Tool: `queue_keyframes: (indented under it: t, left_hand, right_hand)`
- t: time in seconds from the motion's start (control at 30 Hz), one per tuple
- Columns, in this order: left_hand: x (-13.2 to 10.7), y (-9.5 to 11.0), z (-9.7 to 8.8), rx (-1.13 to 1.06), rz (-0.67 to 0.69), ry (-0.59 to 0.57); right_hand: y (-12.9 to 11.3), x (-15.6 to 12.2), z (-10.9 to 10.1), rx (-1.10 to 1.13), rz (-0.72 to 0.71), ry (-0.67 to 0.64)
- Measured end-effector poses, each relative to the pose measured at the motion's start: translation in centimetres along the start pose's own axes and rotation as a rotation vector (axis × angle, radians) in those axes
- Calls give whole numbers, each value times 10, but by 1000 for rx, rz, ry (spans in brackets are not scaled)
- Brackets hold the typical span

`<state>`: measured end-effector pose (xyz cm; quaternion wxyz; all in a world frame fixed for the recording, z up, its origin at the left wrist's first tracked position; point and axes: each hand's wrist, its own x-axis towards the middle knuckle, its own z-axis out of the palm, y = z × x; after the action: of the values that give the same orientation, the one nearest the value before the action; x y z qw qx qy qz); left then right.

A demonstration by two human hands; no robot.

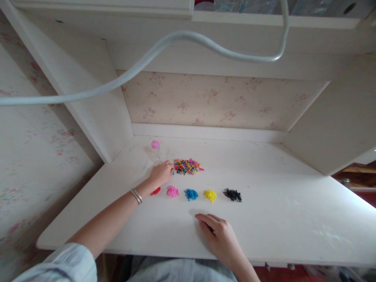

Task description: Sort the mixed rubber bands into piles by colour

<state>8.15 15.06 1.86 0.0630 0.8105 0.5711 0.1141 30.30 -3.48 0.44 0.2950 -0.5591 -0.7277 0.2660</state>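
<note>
Mixed band pile [187,166], one, left of mid-counter [293,207]; bands too small to count. Left hand [161,173] at nine o'clock, fingers at pile's edge; grip cannot be told. Apparent step: picking from pile; next move calls for fine fingertip pinch. Five heaps, eight through four o'clock, one each: red heap [156,191], pink heap [172,191], blue heap [191,194], yellow heap [210,195], black heap [233,195]. Right hand [217,232], five o'clock: fingers curled, grip unclear. Pink-capped container [156,150], one, ten o'clock.

desktop [279,188]: smooth, painted-looking, semi-gloss | elastic bands [188,167]: rubbery | bracelet [136,196]: polished metal | sleeve [70,263]: matt cloth | floral wallpaper [64,143]: matt, papery | white tube [188,35]: smooth, satin, plastic-looking | pink-lidded container [155,144]: clear plastic
</note>
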Motion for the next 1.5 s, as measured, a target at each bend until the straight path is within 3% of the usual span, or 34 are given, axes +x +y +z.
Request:
queue_keyframes:
  t: [0.3, 0.6, 0.77, 0.97, 1.1, 1.27, 1.33, 1.43, 1.5]
  left_hand:
    - [-3, -12, -18, -134, 46, 83]
    - [-65, -31, -45, -239, 105, 0]
    - [-89, -37, -42, -234, 115, -9]
    - [-93, -42, -35, -268, 105, 26]
    - [-103, -45, -40, -311, 55, 91]
    - [-142, -50, -30, -472, -180, 140]
    - [-160, -54, -19, -555, -245, 127]
    - [-177, -59, -4, -581, -290, 182]
    - [-180, -61, 1, -574, -298, 215]
  right_hand:
    - [0, 0, -1, -31, -10, -1]
    - [0, 2, 0, -9, 8, -24]
    - [-1, 3, 0, 31, 22, -34]
    - [-1, 4, 0, 121, 60, -26]
    - [-7, 11, -16, 136, 82, -24]
    - [-17, 49, -54, -135, 24, 47]
    - [-14, 77, -63, -329, 59, -6]
    - [2, 122, -65, -633, 217, -80]
    - [16, 146, -61, -689, 263, -85]
